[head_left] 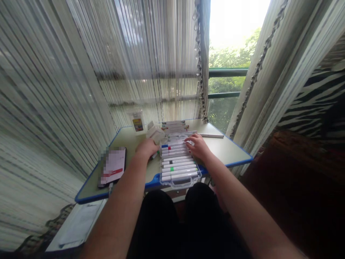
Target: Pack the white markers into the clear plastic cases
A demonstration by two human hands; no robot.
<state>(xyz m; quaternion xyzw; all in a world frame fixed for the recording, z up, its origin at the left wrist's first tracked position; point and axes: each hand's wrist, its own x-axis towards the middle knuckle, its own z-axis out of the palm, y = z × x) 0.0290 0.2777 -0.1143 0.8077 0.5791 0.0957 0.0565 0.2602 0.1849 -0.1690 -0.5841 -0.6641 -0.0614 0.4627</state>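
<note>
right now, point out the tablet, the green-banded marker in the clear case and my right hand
Tablet [115,163]: head view, on its screen.
Green-banded marker [179,168]: head view, on its white barrel.
Right hand [198,145]: head view, on its back.

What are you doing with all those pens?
A person sits at a blue-edged table, with a clear case of white markers in front. The right hand reaches to the far right of the case, fingers over the markers. The left hand is beside the case's left edge; whether it holds anything is hard to see. Behind the case lie more markers, and a tablet lies to the left.
</note>
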